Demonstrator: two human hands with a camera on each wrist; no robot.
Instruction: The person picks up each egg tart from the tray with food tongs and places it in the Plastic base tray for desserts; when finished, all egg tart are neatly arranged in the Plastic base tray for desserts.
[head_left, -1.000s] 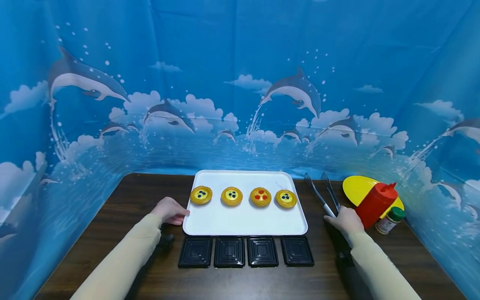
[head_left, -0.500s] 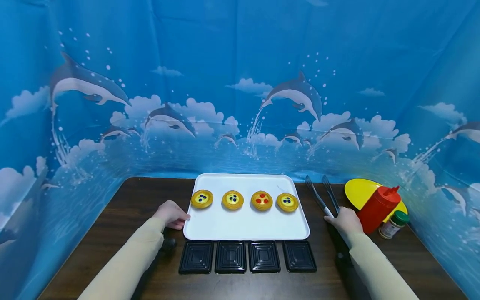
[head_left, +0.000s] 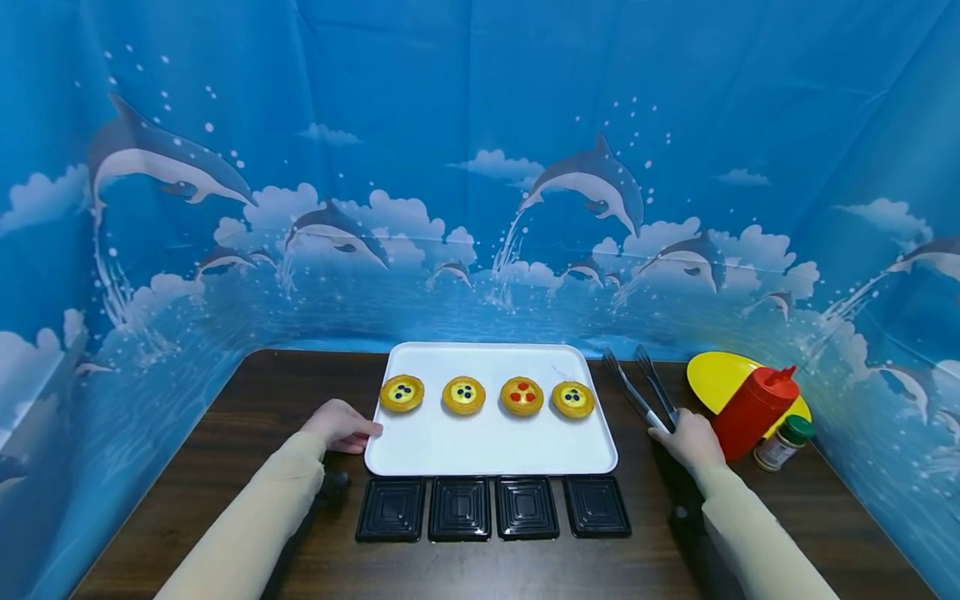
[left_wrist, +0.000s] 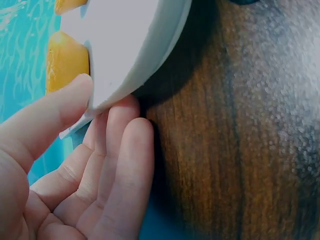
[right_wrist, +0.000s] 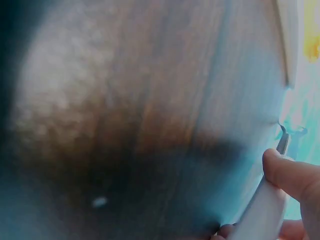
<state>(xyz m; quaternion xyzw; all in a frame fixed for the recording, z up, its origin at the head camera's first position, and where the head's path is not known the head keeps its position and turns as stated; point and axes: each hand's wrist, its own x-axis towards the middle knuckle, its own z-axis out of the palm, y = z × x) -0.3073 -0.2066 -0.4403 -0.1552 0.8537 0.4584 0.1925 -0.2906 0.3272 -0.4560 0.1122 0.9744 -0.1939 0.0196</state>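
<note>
At the tray's left edge, my left hand (head_left: pixel 343 425) pinches the white tray (head_left: pixel 491 450). The left wrist view shows the thumb (left_wrist: pixel 70 102) over the rim and fingertips (left_wrist: pixel 135 132) under it. In a row on the tray sit several small tarts; the leftmost tart (head_left: pixel 402 393) has dark blue berry-like dots, while another tart (head_left: pixel 521 396) bears red pieces. To the right of the tray, my right hand (head_left: pixel 693 446) grips a pair of tongs (head_left: pixel 632 390) by its light handle (right_wrist: pixel 260 212). The tongs' two arms are spread and point toward the back of the table.
Several square black dishes (head_left: pixel 460 508) line the tray's front edge. Right of my right hand stand a red squeeze bottle (head_left: pixel 752 412), a yellow plate (head_left: pixel 708 379) and a green-capped spice jar (head_left: pixel 783 443). A blue dolphin curtain (head_left: pixel 480 167) hangs behind the dark wood table (head_left: pixel 262 392).
The tongs' tips have swung slightly left, toward the tray. My left hand stays at the tray's edge, and the head view tilts a little.
</note>
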